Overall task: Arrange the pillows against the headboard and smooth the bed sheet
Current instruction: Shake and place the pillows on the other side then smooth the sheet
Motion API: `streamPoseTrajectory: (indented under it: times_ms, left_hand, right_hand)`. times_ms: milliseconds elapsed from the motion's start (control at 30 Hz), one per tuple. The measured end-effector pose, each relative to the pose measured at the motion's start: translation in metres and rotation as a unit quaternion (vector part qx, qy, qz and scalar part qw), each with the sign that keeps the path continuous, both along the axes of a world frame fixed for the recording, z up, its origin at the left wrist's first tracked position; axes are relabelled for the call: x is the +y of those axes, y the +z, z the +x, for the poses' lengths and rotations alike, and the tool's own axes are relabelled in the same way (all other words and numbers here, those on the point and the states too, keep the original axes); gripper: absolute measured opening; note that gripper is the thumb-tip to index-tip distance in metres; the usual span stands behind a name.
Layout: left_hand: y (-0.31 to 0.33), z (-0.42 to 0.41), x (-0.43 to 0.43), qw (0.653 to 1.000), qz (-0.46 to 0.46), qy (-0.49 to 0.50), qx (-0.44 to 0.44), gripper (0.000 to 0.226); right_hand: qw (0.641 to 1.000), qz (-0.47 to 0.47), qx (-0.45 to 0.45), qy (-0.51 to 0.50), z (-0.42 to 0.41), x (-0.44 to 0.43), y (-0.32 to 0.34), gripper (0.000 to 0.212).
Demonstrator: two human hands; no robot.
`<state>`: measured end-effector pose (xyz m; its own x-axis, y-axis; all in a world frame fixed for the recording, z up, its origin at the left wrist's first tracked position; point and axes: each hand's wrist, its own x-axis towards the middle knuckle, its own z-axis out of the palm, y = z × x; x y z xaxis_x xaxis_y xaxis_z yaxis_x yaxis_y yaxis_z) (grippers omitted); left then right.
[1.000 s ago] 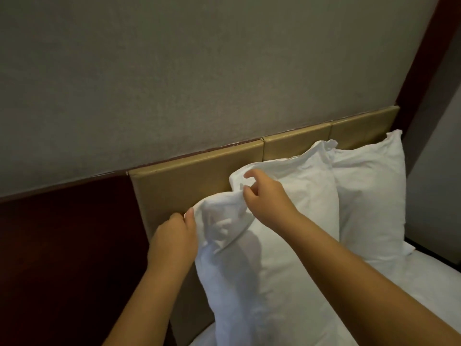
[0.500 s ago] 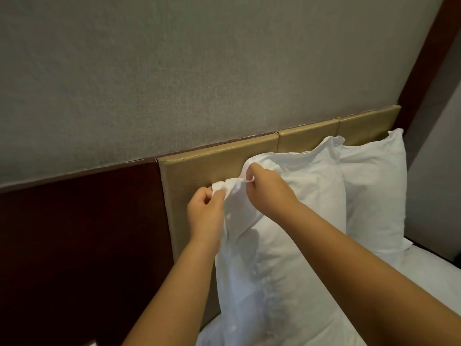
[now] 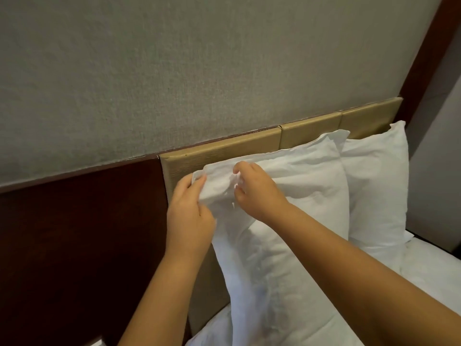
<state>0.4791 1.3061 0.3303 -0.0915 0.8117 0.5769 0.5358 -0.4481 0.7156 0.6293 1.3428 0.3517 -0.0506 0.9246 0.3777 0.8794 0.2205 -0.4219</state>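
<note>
We hold the near pillow [image 3: 287, 221] at its top left corner with both hands. Our left hand [image 3: 190, 218] grips the loose corner flap of the pillowcase, its fingers [image 3: 199, 182] closed on the cloth with the thumb on the front of the fabric. Our right hand [image 3: 257, 193] sits just beside it on the upper edge, its fingers [image 3: 240, 167] curled and pinched into a bunch of the case, which wrinkles between the two hands. This pillow stands upright on the bed, leaning back against the tan headboard [image 3: 224, 153], and its top right corner rises to a crumpled point before the second panel. A far pillow [image 3: 379, 191] stands upright behind and to the right of it, also against the headboard, and the near pillow overlaps its left edge. The white sheet [image 3: 434, 265] shows at the lower right beyond our right forearm and again below the near pillow at the bottom edge, where it lies in soft folds. To the left of the headboard is a dark wood panel [image 3: 82, 245], and above both runs a grey textured wall [image 3: 199, 66]. A dark wood post [image 3: 429, 53] stands at the far right end of the headboard.
</note>
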Motion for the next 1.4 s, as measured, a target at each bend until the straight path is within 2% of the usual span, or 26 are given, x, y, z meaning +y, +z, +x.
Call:
streamPoseTrajectory:
  times_ms: [67,233,367,500,600,833,1033,1100,1200,1300,1400]
  left_hand:
    - [0.001,-0.007,0.005,0.996,0.009,0.056,0.072,0.053]
    - [0.005,-0.016,0.004,0.955,0.053,0.142,0.255,0.048]
    - [-0.001,-0.016,-0.009,0.944,0.063,0.161,0.281,0.049]
    - [-0.041,-0.009,-0.032,0.966,0.046,0.1,0.235,0.038]
    - [-0.103,-0.006,-0.051,0.96,-0.013,0.038,0.276,0.033]
    - [-0.256,-0.01,-0.1,0.874,-0.164,-0.133,0.438,0.031]
    - [-0.36,-0.002,-0.138,0.788,-0.22,-0.271,0.507,0.034]
    - [-0.392,0.006,-0.145,0.77,-0.221,-0.298,0.519,0.037]
    - [-0.438,0.023,-0.152,0.751,-0.226,-0.304,0.542,0.045]
    - [-0.481,0.034,-0.153,0.732,-0.276,-0.286,0.553,0.073]
    - [-0.505,0.042,-0.147,0.714,-0.289,-0.301,0.561,0.072]
  right_hand:
    - [1.0,-0.01,0.004,-0.006,0.001,0.0,-0.001,0.042]
    - [0.999,-0.032,0.011,-0.017,0.007,-0.011,-0.007,0.06]
    - [0.997,-0.05,0.026,-0.051,0.017,-0.038,-0.019,0.062]
    - [0.993,-0.061,0.041,-0.093,0.038,-0.075,-0.055,0.046]
    - [0.98,-0.135,0.03,-0.142,0.055,-0.105,-0.112,0.035]
    - [0.905,-0.394,-0.031,-0.159,0.069,-0.189,-0.271,0.032]
    - [0.846,-0.509,-0.098,-0.123,0.073,-0.232,-0.373,0.036]
    - [0.847,-0.508,-0.111,-0.11,0.075,-0.24,-0.401,0.037]
    - [0.872,-0.469,-0.124,-0.066,0.073,-0.244,-0.44,0.04]
    - [0.893,-0.429,-0.134,-0.024,0.068,-0.241,-0.475,0.037]
    - [0.902,-0.408,-0.138,-0.017,0.071,-0.239,-0.498,0.03]
